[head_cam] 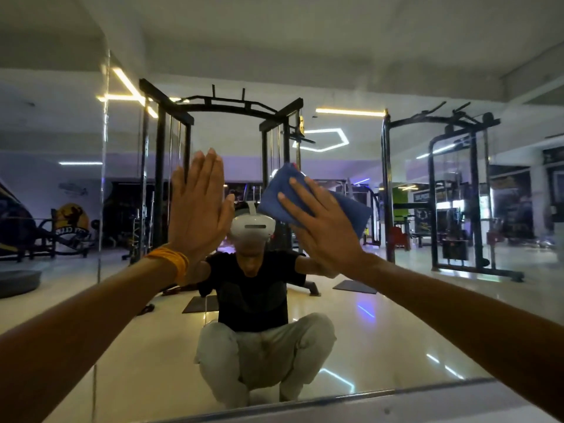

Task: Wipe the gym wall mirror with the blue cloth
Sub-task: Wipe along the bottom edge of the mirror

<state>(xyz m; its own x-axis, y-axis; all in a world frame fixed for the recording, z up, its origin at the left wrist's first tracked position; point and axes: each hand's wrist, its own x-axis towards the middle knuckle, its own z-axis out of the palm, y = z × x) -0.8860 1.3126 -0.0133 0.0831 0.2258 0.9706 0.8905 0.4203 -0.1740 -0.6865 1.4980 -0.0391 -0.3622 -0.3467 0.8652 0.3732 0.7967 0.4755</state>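
A person wipes the gym wall mirror [427, 300] mid-stroke, the right hand [323, 221] pressing the folded blue cloth [274, 196] flat with spread fingers while the left hand [198, 206], fingers straight, braces just beside it; the next pass likely calls for steady pressure.

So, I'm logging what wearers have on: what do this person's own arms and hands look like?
No sleeves or gloves show in the direct view; both arms are bare to the frame edge. The left hand has a thick bundle of orange-yellow thread bands around its wrist. The right hand and its wrist carry nothing: no watch or ring shows.
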